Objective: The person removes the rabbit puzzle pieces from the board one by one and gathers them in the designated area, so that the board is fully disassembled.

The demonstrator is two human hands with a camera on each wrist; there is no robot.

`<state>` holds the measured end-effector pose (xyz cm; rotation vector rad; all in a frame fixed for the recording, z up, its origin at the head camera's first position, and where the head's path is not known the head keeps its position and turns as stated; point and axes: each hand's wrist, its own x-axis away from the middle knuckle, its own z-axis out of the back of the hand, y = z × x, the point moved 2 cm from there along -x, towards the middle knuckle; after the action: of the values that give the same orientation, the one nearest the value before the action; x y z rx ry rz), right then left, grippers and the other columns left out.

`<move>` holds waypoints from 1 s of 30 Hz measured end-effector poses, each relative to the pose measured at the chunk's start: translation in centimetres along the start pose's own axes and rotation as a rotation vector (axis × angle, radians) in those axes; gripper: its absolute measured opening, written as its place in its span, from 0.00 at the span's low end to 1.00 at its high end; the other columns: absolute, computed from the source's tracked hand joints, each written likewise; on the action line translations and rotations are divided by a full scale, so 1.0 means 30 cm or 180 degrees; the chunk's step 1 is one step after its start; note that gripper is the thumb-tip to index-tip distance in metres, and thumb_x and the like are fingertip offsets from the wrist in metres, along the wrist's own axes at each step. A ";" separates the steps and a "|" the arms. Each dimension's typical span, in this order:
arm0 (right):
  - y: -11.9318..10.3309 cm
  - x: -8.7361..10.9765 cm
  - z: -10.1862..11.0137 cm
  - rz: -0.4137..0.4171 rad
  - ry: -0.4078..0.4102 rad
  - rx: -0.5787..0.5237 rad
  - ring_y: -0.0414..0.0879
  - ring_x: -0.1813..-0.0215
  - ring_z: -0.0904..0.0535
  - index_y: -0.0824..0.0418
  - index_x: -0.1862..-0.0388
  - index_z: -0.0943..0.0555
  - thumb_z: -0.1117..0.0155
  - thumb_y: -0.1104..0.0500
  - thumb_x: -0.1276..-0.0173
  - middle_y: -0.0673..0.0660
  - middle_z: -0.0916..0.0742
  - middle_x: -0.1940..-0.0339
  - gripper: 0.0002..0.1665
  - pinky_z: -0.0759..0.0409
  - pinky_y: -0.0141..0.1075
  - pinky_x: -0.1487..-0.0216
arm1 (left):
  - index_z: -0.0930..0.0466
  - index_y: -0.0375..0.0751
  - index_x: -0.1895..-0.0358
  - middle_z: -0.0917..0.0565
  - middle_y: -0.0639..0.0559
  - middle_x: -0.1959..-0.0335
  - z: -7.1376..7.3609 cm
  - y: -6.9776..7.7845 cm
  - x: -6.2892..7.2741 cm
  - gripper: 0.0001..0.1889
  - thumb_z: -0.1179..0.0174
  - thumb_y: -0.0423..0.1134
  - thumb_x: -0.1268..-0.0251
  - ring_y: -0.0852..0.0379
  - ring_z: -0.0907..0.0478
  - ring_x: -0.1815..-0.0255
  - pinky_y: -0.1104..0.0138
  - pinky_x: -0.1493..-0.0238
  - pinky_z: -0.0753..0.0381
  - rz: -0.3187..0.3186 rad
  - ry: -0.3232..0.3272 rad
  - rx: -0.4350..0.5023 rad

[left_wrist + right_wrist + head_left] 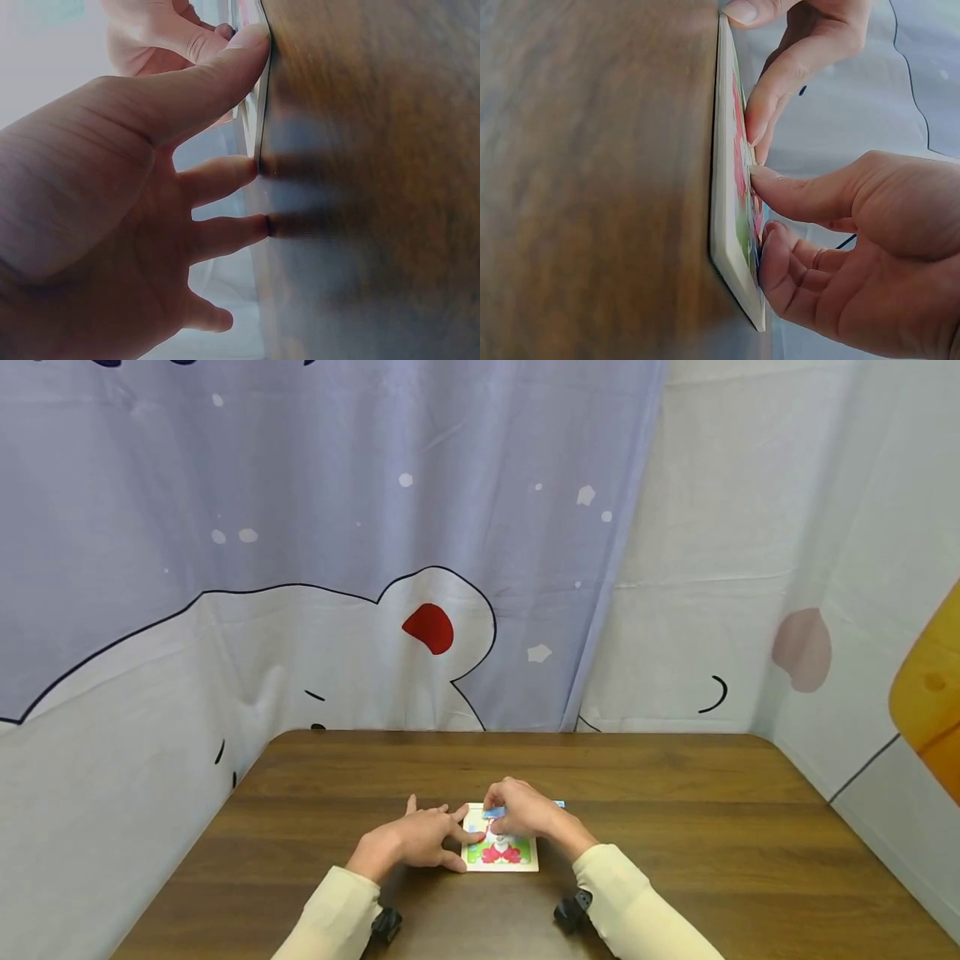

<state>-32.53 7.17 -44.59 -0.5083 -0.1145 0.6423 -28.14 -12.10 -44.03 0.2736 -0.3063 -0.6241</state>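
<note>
On the brown wooden table (690, 852), toward the side where the person sits, I can see a small, pale-edged picture board (498, 867) lying flat, with both hands at work on it. Its picture shows red, green and white shapes, though the fingers cover a good part of it. The left hand (418, 838) has its fingers spread: the thumb rests against the board's near left corner, the index finger reaches over the left edge to touch the picture, and the others fan out to the left. From the left wrist, the little finger looks lifted off the wood. The right hand (525, 810) comes in from the other side with its fingers curled, pinching a blue piece (493, 813) over the far part of the board; from the right wrist, the thumb tip sits close against the picture. Another bit of blue (559, 804) shows just past that hand, too covered for me to say what it is. Pale sleeves (630, 902) reach to both wrists, each with a black device (387, 925) below it, and behind the table hangs a grey-blue and white curtain (337, 485).
</note>
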 end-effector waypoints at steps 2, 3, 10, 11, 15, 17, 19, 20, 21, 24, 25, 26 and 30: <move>0.004 -0.002 0.000 -0.0035 -0.0005 -0.0039 0.53 0.51 0.20 0.61 0.60 0.16 0.24 0.68 0.45 0.57 0.15 0.60 0.14 0.22 0.48 0.47 | 0.21 0.65 0.34 0.36 0.43 0.24 -0.001 0.001 0.000 0.28 0.32 0.56 0.41 0.34 0.38 0.27 0.23 0.37 0.60 -0.0007 0.0002 0.0002; 0.005 -0.003 0.000 -0.0045 -0.0002 -0.0061 0.53 0.51 0.20 0.62 0.59 0.15 0.23 0.68 0.45 0.57 0.14 0.59 0.15 0.22 0.49 0.47 | 0.21 0.65 0.34 0.36 0.43 0.24 -0.001 0.001 -0.001 0.28 0.32 0.56 0.41 0.34 0.38 0.27 0.23 0.37 0.60 -0.0008 0.0004 0.0006; 0.016 -0.003 0.005 -0.0131 0.0011 -0.0129 0.50 0.55 0.20 0.61 0.59 0.16 0.23 0.65 0.42 0.55 0.14 0.62 0.13 0.22 0.47 0.50 | 0.21 0.65 0.34 0.35 0.43 0.24 -0.003 0.002 -0.004 0.28 0.32 0.56 0.41 0.34 0.38 0.27 0.23 0.37 0.59 -0.0006 0.0025 -0.0011; 0.017 -0.002 0.007 -0.0152 0.0011 -0.0154 0.48 0.57 0.21 0.60 0.59 0.17 0.23 0.65 0.41 0.54 0.15 0.63 0.13 0.23 0.45 0.53 | 0.21 0.65 0.34 0.35 0.43 0.24 -0.004 0.002 -0.004 0.28 0.32 0.56 0.41 0.34 0.38 0.27 0.23 0.37 0.59 -0.0002 0.0027 -0.0016; 0.019 0.004 0.020 -0.0215 0.0004 -0.0319 0.44 0.64 0.26 0.59 0.61 0.20 0.25 0.65 0.40 0.52 0.20 0.68 0.12 0.25 0.40 0.61 | 0.21 0.65 0.34 0.35 0.43 0.24 -0.004 0.002 -0.006 0.28 0.32 0.56 0.40 0.35 0.37 0.27 0.24 0.37 0.59 0.0022 0.0022 -0.0027; 0.020 0.006 0.026 -0.0226 0.0001 -0.0414 0.43 0.67 0.26 0.60 0.62 0.20 0.25 0.67 0.40 0.52 0.21 0.70 0.12 0.26 0.36 0.65 | 0.22 0.65 0.34 0.35 0.43 0.24 -0.004 0.003 -0.006 0.28 0.32 0.56 0.40 0.35 0.37 0.27 0.24 0.37 0.59 0.0027 0.0020 -0.0029; 0.023 0.007 0.030 -0.0238 -0.0002 -0.0484 0.41 0.70 0.26 0.62 0.62 0.20 0.26 0.68 0.39 0.52 0.20 0.71 0.10 0.25 0.33 0.69 | 0.22 0.66 0.34 0.36 0.43 0.24 -0.004 0.003 -0.005 0.28 0.32 0.56 0.40 0.35 0.37 0.27 0.24 0.36 0.59 0.0023 0.0021 -0.0025; 0.025 0.007 0.030 -0.0246 -0.0011 -0.0512 0.41 0.72 0.25 0.63 0.62 0.19 0.27 0.68 0.38 0.51 0.20 0.72 0.09 0.25 0.32 0.72 | 0.22 0.66 0.34 0.36 0.43 0.24 -0.004 0.003 -0.005 0.28 0.32 0.56 0.40 0.35 0.37 0.27 0.24 0.36 0.59 0.0021 0.0021 -0.0020; 0.027 0.007 0.029 -0.0259 -0.0028 -0.0537 0.40 0.73 0.25 0.64 0.62 0.19 0.28 0.69 0.38 0.51 0.20 0.73 0.08 0.25 0.31 0.73 | 0.22 0.66 0.34 0.36 0.43 0.24 -0.004 0.004 -0.005 0.28 0.32 0.56 0.40 0.35 0.38 0.27 0.24 0.36 0.59 0.0020 0.0019 -0.0013; 0.034 0.007 0.027 -0.0296 -0.0079 -0.0687 0.39 0.77 0.24 0.65 0.65 0.19 0.30 0.69 0.35 0.52 0.19 0.76 0.05 0.24 0.29 0.77 | 0.22 0.66 0.34 0.36 0.43 0.24 -0.002 0.003 -0.004 0.28 0.32 0.56 0.40 0.35 0.38 0.26 0.25 0.36 0.60 0.0040 0.0006 0.0006; 0.036 0.007 0.027 -0.0309 -0.0100 -0.0750 0.40 0.78 0.24 0.65 0.66 0.19 0.31 0.69 0.34 0.53 0.18 0.77 0.04 0.24 0.30 0.78 | 0.22 0.66 0.34 0.36 0.44 0.24 -0.002 0.002 -0.003 0.28 0.32 0.56 0.40 0.35 0.38 0.26 0.25 0.36 0.61 0.0053 -0.0005 0.0018; 0.038 0.007 0.027 -0.0318 -0.0116 -0.0798 0.40 0.78 0.23 0.65 0.67 0.20 0.32 0.69 0.34 0.54 0.18 0.77 0.05 0.24 0.30 0.78 | 0.22 0.65 0.34 0.37 0.44 0.24 -0.002 0.002 -0.003 0.28 0.32 0.55 0.40 0.35 0.39 0.26 0.25 0.36 0.61 0.0065 -0.0015 0.0032; 0.041 0.008 0.028 -0.0345 -0.0139 -0.0986 0.43 0.79 0.22 0.65 0.67 0.21 0.35 0.71 0.32 0.57 0.17 0.78 0.05 0.21 0.33 0.78 | 0.22 0.66 0.34 0.37 0.44 0.23 -0.003 0.001 -0.002 0.28 0.32 0.55 0.40 0.35 0.39 0.26 0.25 0.35 0.62 0.0086 -0.0039 0.0060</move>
<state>-33.22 8.51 -44.47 -0.7813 -0.2840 0.5317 -28.16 -12.03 -44.12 0.2834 -0.3272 -0.5967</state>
